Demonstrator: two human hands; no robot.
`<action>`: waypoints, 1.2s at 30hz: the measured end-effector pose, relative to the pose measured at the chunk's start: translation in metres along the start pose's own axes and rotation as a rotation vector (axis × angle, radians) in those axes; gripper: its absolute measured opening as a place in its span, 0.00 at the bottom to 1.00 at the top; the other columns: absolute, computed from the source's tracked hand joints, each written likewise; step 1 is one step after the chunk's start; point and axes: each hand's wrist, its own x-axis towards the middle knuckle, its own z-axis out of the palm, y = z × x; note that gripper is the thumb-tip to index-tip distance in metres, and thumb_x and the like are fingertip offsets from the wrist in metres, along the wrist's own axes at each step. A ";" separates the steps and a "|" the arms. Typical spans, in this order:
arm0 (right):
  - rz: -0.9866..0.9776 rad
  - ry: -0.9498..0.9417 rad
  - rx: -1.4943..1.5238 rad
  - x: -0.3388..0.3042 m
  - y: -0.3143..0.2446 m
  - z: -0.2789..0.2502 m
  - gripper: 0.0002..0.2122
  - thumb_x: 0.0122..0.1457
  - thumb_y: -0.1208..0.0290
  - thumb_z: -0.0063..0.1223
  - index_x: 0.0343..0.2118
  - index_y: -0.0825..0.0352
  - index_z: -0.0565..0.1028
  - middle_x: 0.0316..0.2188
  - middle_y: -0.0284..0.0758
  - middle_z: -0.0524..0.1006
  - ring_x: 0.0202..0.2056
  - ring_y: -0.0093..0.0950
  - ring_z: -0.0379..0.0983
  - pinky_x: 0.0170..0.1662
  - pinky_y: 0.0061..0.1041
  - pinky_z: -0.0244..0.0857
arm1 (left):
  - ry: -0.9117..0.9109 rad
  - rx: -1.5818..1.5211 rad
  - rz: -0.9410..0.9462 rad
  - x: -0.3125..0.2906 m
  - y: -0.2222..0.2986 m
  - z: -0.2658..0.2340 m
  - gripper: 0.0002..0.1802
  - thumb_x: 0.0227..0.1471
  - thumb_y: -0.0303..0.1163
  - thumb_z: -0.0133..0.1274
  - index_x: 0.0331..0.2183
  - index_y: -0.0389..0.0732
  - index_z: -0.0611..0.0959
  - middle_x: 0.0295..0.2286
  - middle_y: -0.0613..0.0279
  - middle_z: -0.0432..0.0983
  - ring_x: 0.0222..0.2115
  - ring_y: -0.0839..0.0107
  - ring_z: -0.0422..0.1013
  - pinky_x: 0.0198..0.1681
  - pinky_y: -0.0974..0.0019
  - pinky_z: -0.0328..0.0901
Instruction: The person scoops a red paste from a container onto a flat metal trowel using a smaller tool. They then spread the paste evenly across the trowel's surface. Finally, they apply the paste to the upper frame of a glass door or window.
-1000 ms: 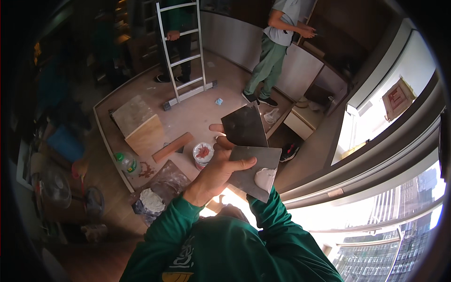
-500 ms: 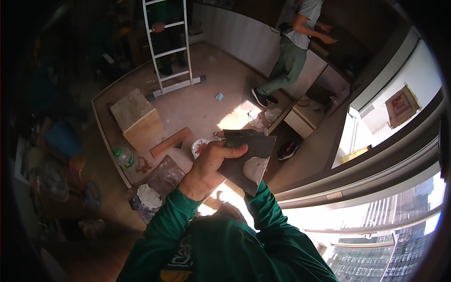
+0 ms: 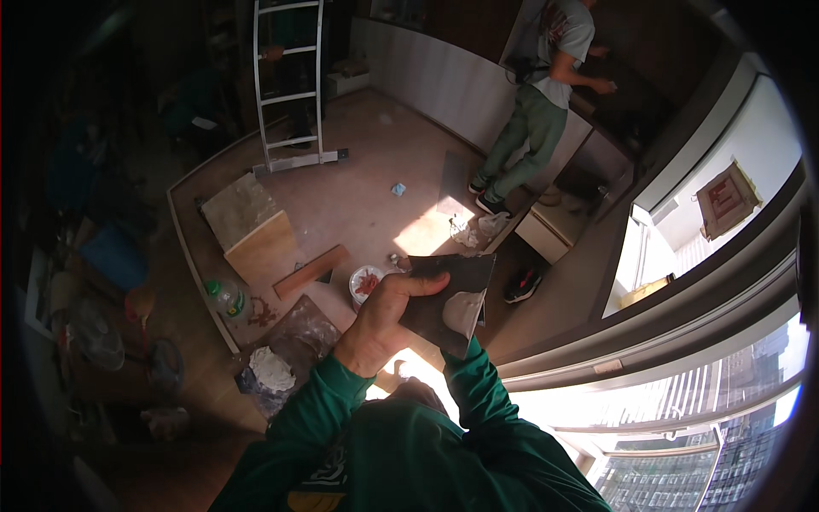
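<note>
My left hand [image 3: 377, 326] grips a dark, flat square plate [image 3: 431, 314], its thumb lying across the top face. A lump of pale putty-like paste [image 3: 463, 312] sits near the plate's right edge. From the lower right, my right forearm in its green sleeve [image 3: 471, 375] reaches up to the plate. The plate hides the right hand, so its fingers and anything in them do not show. Just beyond my left hand stands a white tub [image 3: 365, 282] with reddish bits in it. White paste [image 3: 271, 367] lies on a dark sheet [image 3: 304, 328] at the lower left.
A wooden box [image 3: 256, 230], a reddish-brown plank [image 3: 311, 271] and a green-capped bottle [image 3: 225, 299] are on the left of the platform. A ladder [image 3: 290, 98] stands farther back, with a person behind it. Another person [image 3: 533, 119] stands far right. Windows [image 3: 682, 435] line the right side.
My view has shifted slightly. My left hand and the plate stay together, with the plate tilted a little differently. The person at the far right has shifted stance and turned.
</note>
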 end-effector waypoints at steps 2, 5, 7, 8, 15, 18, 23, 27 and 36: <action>-0.007 0.020 -0.091 0.001 0.001 -0.001 0.16 0.64 0.65 0.41 0.49 0.71 0.69 0.47 0.41 0.72 0.47 0.31 0.71 0.50 0.29 0.69 | -0.016 -0.004 0.016 0.001 -0.001 -0.002 0.13 0.50 0.23 0.55 0.40 0.34 0.78 0.36 0.55 0.77 0.38 0.64 0.75 0.44 0.63 0.71; 0.023 -0.023 -0.126 0.005 0.006 -0.017 0.16 0.65 0.64 0.41 0.49 0.72 0.68 0.48 0.41 0.72 0.46 0.31 0.71 0.49 0.28 0.70 | -0.032 0.004 0.045 0.003 0.000 -0.008 0.12 0.51 0.25 0.54 0.39 0.33 0.78 0.36 0.56 0.77 0.37 0.65 0.75 0.43 0.64 0.71; 0.009 -0.117 -0.061 0.019 0.019 -0.067 0.17 0.65 0.64 0.41 0.49 0.72 0.68 0.48 0.42 0.72 0.46 0.30 0.72 0.49 0.27 0.70 | -0.001 -0.013 0.035 0.004 0.004 -0.009 0.12 0.52 0.27 0.54 0.39 0.33 0.78 0.36 0.56 0.77 0.37 0.65 0.75 0.43 0.64 0.71; 0.000 -0.162 -0.027 0.025 0.026 -0.094 0.17 0.65 0.64 0.41 0.49 0.72 0.68 0.48 0.42 0.72 0.45 0.30 0.72 0.48 0.27 0.70 | -0.016 -0.024 0.027 0.002 0.004 -0.009 0.13 0.52 0.27 0.54 0.41 0.32 0.78 0.36 0.56 0.77 0.38 0.65 0.74 0.44 0.64 0.70; 0.060 0.047 0.086 0.010 -0.004 -0.029 0.19 0.62 0.65 0.46 0.51 0.74 0.67 0.44 0.41 0.74 0.39 0.28 0.75 0.44 0.24 0.71 | -0.152 0.232 0.065 -0.007 0.011 -0.018 0.18 0.51 0.27 0.56 0.43 0.30 0.77 0.38 0.58 0.76 0.42 0.67 0.71 0.48 0.66 0.65; 0.063 -0.034 -0.176 0.009 -0.014 -0.012 0.20 0.62 0.64 0.44 0.51 0.73 0.67 0.45 0.41 0.73 0.42 0.28 0.74 0.48 0.24 0.69 | -0.104 0.325 0.035 0.005 0.004 -0.017 0.17 0.48 0.27 0.59 0.41 0.31 0.79 0.38 0.58 0.77 0.40 0.69 0.73 0.46 0.67 0.67; 0.106 -0.131 0.053 0.007 -0.006 -0.022 0.19 0.64 0.66 0.39 0.52 0.73 0.66 0.48 0.41 0.71 0.51 0.31 0.69 0.54 0.26 0.65 | -0.126 0.302 0.101 0.013 -0.003 -0.018 0.17 0.47 0.24 0.59 0.42 0.33 0.79 0.38 0.60 0.78 0.39 0.69 0.74 0.46 0.68 0.68; 0.102 -0.107 -0.023 -0.004 -0.010 -0.010 0.18 0.64 0.67 0.40 0.54 0.73 0.65 0.50 0.42 0.70 0.51 0.30 0.69 0.54 0.27 0.66 | -0.065 0.215 0.111 0.000 -0.009 -0.009 0.18 0.49 0.24 0.58 0.44 0.33 0.78 0.39 0.58 0.77 0.39 0.69 0.74 0.46 0.67 0.68; 0.137 0.035 -0.225 -0.018 -0.012 -0.044 0.15 0.61 0.69 0.50 0.48 0.73 0.71 0.38 0.35 0.76 0.39 0.24 0.73 0.44 0.21 0.68 | 0.037 0.135 0.053 -0.005 -0.016 0.000 0.14 0.51 0.25 0.54 0.42 0.31 0.78 0.37 0.55 0.77 0.38 0.64 0.74 0.46 0.63 0.68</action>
